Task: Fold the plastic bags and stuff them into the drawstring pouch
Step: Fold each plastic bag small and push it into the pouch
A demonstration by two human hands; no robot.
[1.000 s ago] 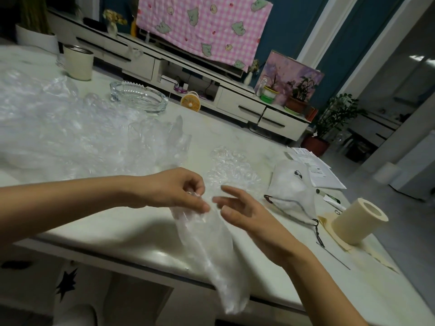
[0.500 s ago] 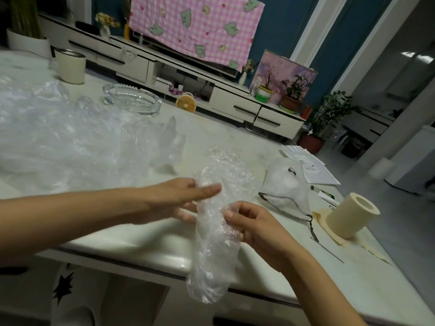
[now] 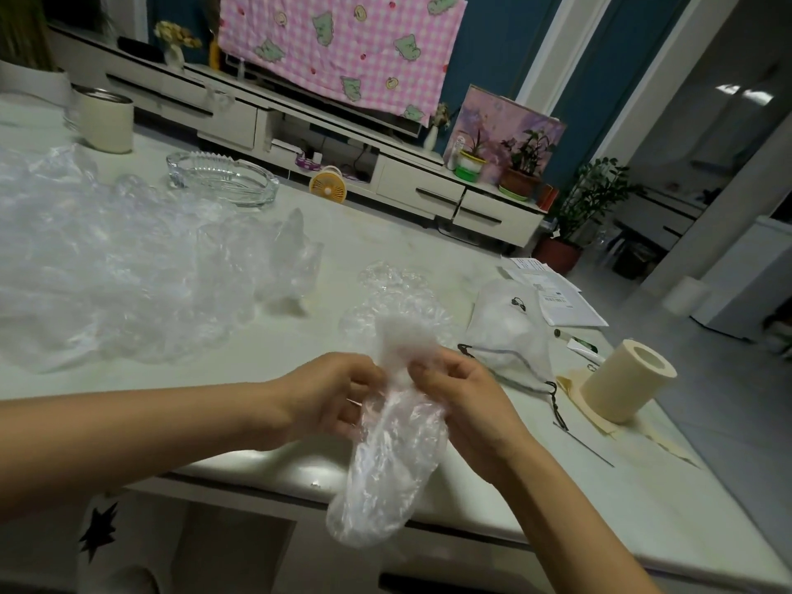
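Both hands are gripping one crinkly clear plastic bag over the table's near edge: left hand and right hand are pinching its top while the rest is dangling below. The drawstring pouch is lying just right of them.

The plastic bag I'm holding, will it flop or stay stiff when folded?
Probably floppy: the plastic bag hangs limp below the left hand and right hand. Likely light and thin, being see-through. Its crinkled puffiness suggests folds may spring open.
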